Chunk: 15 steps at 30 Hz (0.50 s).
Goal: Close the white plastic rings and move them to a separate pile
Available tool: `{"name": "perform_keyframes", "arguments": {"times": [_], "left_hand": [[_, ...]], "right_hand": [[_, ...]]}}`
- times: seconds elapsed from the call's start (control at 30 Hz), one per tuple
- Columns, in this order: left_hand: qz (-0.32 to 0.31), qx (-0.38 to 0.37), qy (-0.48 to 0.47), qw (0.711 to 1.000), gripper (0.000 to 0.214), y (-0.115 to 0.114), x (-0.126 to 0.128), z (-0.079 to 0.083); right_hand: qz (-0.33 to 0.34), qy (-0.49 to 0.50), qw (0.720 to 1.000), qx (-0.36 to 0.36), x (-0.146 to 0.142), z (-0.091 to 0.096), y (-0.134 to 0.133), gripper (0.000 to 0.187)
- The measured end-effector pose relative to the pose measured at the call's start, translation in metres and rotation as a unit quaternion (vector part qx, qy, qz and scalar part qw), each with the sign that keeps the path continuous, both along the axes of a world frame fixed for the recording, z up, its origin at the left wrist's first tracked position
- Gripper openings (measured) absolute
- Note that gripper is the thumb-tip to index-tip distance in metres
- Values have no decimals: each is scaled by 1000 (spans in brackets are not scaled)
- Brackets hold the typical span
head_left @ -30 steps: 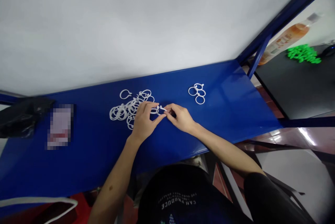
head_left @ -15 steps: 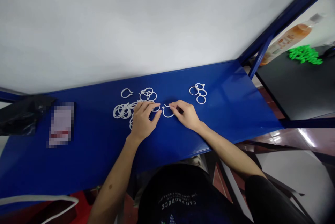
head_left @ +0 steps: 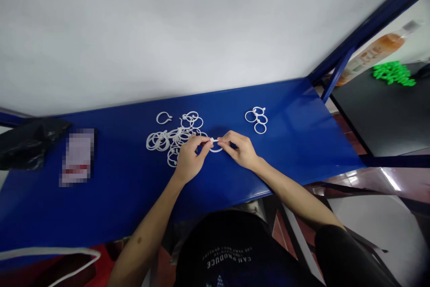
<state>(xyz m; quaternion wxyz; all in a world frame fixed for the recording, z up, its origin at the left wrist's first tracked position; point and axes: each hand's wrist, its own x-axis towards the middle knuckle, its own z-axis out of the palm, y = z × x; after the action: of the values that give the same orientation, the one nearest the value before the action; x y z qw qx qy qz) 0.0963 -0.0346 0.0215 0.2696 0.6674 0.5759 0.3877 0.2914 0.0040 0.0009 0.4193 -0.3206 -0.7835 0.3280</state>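
Head view: white ring [head_left: 216,151] between the two hands, just over the bench [head_left: 289,143]; its upper edge pinched at both sides, its lower curve hanging free toward the wearer; left grip [head_left: 192,156] clamped on one side, thumb against forefinger; right grip [head_left: 241,150] clamped likewise on the other side; fingertips of the two near each other, a short bit of ring showing between. Just left of the left grip, partly behind its fingers, a loose pile of rings [head_left: 183,134], overlapping; beyond the pile, farther from the wearer, a lone ring [head_left: 157,118] with a gap facing right. Beyond and right of the right grip, four rings [head_left: 258,121] bunched together. Well left of the left grip, a pixelated packet-like item [head_left: 79,155], then a black plastic bag [head_left: 30,143]; well right of the right grip, a bottle [head_left: 372,56] and a bright green cluster [head_left: 393,73].
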Motion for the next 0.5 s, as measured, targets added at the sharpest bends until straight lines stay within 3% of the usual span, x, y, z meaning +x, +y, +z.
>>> {"name": "perform_keyframes", "arguments": {"times": [0.17, 0.3, 0.4, 0.5], "left_hand": [[-14, 36, 17, 999, 14, 1, -1, -4], [-52, 63, 42, 996, 19, 4, -4, -4], [-52, 98, 82, 990, 20, 8, -9, -2], [11, 136, 151, 979, 20, 11, -21, 0]], "right_hand": [[37, -7, 999, 4, 1, 4, -3, 14], [68, -26, 996, 46, -1, 5, -6, 13], [12, -41, 997, 70, 1, 6, -3, 16], [-112, -62, 987, 95, 15, 5, 11, 18]]}}
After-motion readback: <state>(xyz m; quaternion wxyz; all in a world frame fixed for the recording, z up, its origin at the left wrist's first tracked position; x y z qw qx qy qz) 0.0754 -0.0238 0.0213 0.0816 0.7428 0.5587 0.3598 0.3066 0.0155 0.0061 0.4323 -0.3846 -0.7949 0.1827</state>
